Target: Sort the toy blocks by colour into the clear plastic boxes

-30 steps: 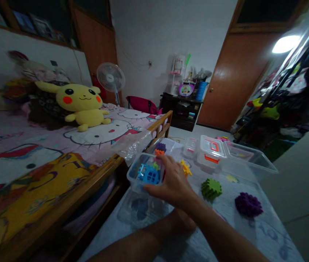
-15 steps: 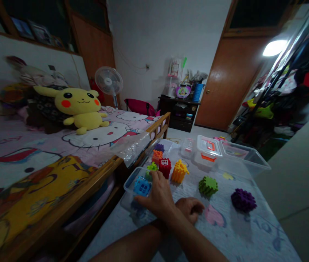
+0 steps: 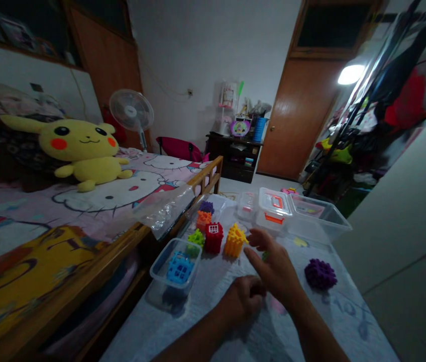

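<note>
Head view — right hand (image 3: 275,269) fingers spread over green block (image 3: 264,256) | left hand (image 3: 245,296) curled, empty | no legible writing

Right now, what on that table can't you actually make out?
Head view only:
- green block: nearly all hidden behind the right hand.
- left hand: fingers curled under, so what it holds, if anything, is unclear.
- clear bin: contents too dim to tell.
- blue block: detail blurred through its clear tub.

I am looking into a home bedroom: a bed (image 3: 96,201) with cartoon sheets and a yellow plush toy (image 3: 81,151), a standing fan (image 3: 131,111), a clothes rack (image 3: 379,110), and wooden doors (image 3: 299,120).
</note>
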{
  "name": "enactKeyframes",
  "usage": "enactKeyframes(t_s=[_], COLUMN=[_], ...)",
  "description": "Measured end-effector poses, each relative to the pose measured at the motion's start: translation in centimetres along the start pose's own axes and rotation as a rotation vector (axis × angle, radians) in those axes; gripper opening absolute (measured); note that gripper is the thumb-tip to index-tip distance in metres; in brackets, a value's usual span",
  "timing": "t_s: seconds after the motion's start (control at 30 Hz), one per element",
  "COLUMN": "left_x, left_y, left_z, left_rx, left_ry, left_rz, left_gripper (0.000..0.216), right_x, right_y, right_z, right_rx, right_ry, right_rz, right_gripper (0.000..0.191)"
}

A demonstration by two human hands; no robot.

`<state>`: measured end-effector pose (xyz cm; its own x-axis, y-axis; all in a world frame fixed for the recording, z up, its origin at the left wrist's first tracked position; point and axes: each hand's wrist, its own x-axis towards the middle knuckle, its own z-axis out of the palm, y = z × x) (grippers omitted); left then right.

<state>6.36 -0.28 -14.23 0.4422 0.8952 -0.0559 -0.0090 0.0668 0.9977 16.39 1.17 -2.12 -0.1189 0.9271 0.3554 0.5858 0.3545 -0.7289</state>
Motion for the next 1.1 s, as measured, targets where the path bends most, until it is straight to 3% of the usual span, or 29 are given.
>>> enactKeyframes(t_s=[0.13, 0.27, 0.43, 0.67, 0.83, 1.1], left_x=[-0.7, -0.7, -0.4, -0.1, 0.2, 0.7], left_y=[1.1, 1.8, 1.5, 1.5, 1.4, 0.9], left_z=[-0.4, -0.6, -0.7, -1.0, -1.2, -1.4], left_rx=[0.110, 0.157, 0.168, 0.109, 0.077, -0.060], left_ry=[0.076, 0.167, 0.209, 0.219, 0.252, 0.243], left_rz=[0.094, 0.130, 0.130, 0.083, 0.058, 0.052], left_gripper=[0.025, 0.023, 0.023, 0.023, 0.021, 0.017], right_x=[0.2, 1.8, 7.3, 14.3, 15.3, 14.9], right_y=[3.4, 5.2, 4.9, 6.7, 7.6, 7.8], right_z=[-1.9, -1.9, -0.4, 3.2, 4.6, 4.9], right_rx=[-0.032, -0.197, -0.596, -0.737, -0.818, -0.865], right_ry=[-0.026, -0.103, -0.276, -0.391, -0.386, -0.343], right_rz=[0.096, 0.091, 0.027, 0.005, 0.040, 0.065], right_gripper=[0.036, 0.033, 0.035, 0.040, 0.037, 0.038])
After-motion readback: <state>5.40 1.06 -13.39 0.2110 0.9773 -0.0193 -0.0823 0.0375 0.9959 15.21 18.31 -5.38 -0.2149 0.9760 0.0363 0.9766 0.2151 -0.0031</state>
